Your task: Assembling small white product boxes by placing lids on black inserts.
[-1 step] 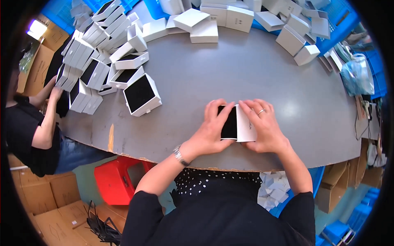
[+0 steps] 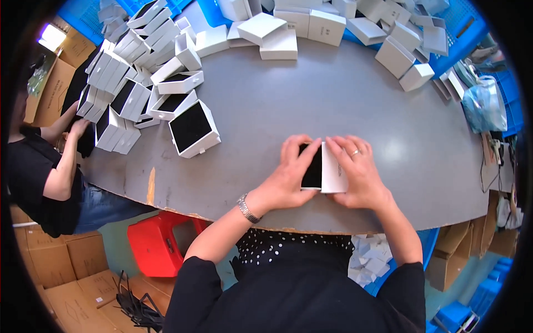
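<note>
One black-lined tray (image 2: 313,174) is gripped by the left hand (image 2: 287,176), the adjoining white sleeve (image 2: 333,180) by the right hand (image 2: 360,175), near the grey table's (image 2: 266,100) front edge, presumably for alignment.

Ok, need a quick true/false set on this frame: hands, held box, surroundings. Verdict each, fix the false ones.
1. The left hand and right hand both grip one white cardboard box. True.
2. The silver metal wristband is on the right wrist. False: the silver metal wristband is on the left wrist.
3. An open white box with a black interior sits on the smooth grey table, left of both hands. True.
4. The red plastic stool is on the person's right. False: the red plastic stool is on the left.
</note>
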A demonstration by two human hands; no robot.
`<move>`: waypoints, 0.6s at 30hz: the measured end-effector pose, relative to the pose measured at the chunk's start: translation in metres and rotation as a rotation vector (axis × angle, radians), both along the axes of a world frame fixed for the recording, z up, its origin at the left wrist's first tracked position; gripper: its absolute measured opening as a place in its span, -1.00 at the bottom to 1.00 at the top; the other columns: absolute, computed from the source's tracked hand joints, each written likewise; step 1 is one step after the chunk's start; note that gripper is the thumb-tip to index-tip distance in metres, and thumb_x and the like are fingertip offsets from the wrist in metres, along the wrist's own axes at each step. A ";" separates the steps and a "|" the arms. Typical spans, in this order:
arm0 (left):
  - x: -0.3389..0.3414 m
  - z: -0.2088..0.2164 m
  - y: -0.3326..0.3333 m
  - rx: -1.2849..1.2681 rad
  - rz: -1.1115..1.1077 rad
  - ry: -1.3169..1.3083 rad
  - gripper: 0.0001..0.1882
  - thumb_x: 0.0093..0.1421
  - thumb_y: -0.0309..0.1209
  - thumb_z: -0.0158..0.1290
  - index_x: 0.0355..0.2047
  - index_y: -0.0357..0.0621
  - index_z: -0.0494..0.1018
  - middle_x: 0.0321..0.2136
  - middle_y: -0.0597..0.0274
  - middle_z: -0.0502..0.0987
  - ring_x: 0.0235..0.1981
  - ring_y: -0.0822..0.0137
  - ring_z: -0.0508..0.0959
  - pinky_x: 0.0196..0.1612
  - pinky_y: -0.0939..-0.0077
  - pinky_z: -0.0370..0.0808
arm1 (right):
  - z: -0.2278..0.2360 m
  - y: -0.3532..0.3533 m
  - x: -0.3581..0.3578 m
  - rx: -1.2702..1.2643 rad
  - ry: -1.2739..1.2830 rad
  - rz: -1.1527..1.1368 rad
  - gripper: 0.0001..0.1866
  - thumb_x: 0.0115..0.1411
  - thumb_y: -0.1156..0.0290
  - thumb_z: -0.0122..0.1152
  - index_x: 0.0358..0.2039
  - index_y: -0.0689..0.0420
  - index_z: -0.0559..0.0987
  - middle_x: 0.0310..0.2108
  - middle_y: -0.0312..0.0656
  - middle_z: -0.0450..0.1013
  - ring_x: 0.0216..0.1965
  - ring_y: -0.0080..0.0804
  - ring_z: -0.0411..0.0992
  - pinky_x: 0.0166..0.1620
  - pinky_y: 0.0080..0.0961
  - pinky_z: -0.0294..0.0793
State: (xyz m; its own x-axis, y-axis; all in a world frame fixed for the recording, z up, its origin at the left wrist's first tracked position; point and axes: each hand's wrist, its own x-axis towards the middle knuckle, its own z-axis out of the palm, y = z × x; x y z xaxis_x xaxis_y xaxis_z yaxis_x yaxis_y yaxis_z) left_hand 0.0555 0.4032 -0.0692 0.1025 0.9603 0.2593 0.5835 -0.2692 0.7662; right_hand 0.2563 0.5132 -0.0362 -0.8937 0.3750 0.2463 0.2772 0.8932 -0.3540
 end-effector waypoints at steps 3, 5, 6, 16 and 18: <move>0.011 -0.013 -0.001 -0.020 -0.166 -0.230 0.20 0.12 0.03 0.18 0.48 -0.35 -0.29 0.45 -0.30 -0.21 0.47 -0.27 -0.22 0.48 -0.09 -0.22 | -0.002 -0.009 -0.002 -0.019 -0.005 -0.016 0.16 -0.32 0.23 0.44 0.38 0.26 0.20 0.15 0.01 0.34 0.20 0.05 0.26 0.24 0.01 0.18; 0.030 -0.010 0.004 -0.046 -0.171 -0.322 0.22 0.15 0.07 0.14 0.48 -0.34 -0.36 0.48 -0.30 -0.31 0.51 -0.24 -0.32 0.49 -0.06 -0.26 | -0.002 -0.015 -0.008 -0.017 0.021 -0.079 0.15 -0.30 0.22 0.43 0.38 0.25 0.21 0.14 0.02 0.35 0.19 0.04 0.26 0.23 0.01 0.18; 0.041 -0.011 0.010 -0.044 -0.083 -0.366 0.22 0.17 0.07 0.13 0.48 -0.34 -0.40 0.49 -0.29 -0.36 0.52 -0.20 -0.36 0.50 -0.04 -0.27 | -0.004 -0.017 -0.010 -0.020 0.049 -0.137 0.14 -0.29 0.22 0.42 0.39 0.24 0.21 0.13 0.02 0.35 0.18 0.03 0.26 0.22 0.02 0.18; -0.111 0.055 -0.045 0.187 0.723 0.557 -0.10 -0.22 -0.31 0.40 0.22 -0.08 0.37 0.35 -0.06 0.19 0.43 -0.19 0.01 0.41 -0.12 0.02 | 0.089 0.000 0.096 -0.021 -0.597 -0.274 -0.06 -0.18 -0.12 0.48 0.18 0.11 0.45 0.11 0.03 0.35 0.23 0.11 0.27 0.31 0.25 0.10; -0.152 0.064 -0.065 -0.050 0.845 0.635 0.05 -0.25 -0.26 0.44 0.31 -0.14 0.27 0.32 -0.06 0.21 0.42 -0.13 0.04 0.41 -0.06 0.04 | 0.081 0.041 0.049 0.012 -0.401 -0.152 -0.19 -0.11 0.00 0.51 0.14 0.09 0.48 0.14 0.03 0.37 0.25 0.12 0.28 0.34 0.17 0.16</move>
